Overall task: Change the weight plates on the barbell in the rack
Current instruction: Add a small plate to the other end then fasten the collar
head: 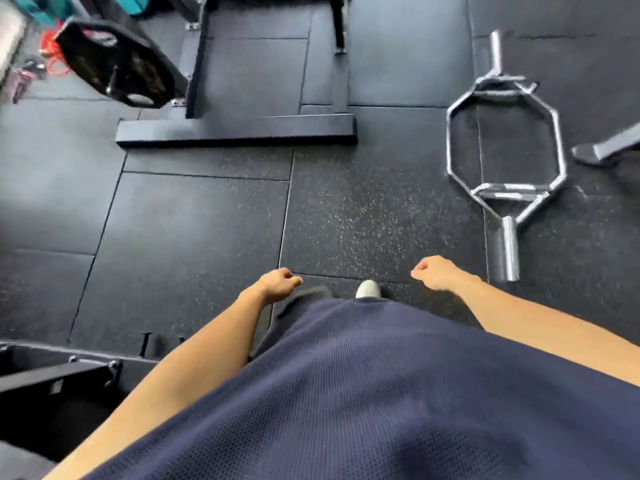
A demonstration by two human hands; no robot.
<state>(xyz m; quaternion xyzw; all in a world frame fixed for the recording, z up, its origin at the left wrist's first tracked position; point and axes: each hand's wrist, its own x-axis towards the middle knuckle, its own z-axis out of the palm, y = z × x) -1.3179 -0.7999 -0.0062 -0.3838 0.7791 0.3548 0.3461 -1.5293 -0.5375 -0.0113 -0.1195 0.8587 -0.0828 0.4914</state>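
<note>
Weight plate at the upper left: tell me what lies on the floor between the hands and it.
Nothing visible blocks the way. Both the left hand and the right hand hang empty over bare rubber floor. The weight plate is beside the rack base, whose crossbar lies just right of a straight path. The hex bar lies off to the right.

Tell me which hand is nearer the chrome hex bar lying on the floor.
The right hand: it hangs beside the hex bar's near sleeve, while the left hand is across the body, toward the rack base.

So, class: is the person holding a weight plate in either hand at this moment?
No. The left hand and right hand hang loosely curled and hold nothing, while the black weight plate sits apart at upper left.
</note>
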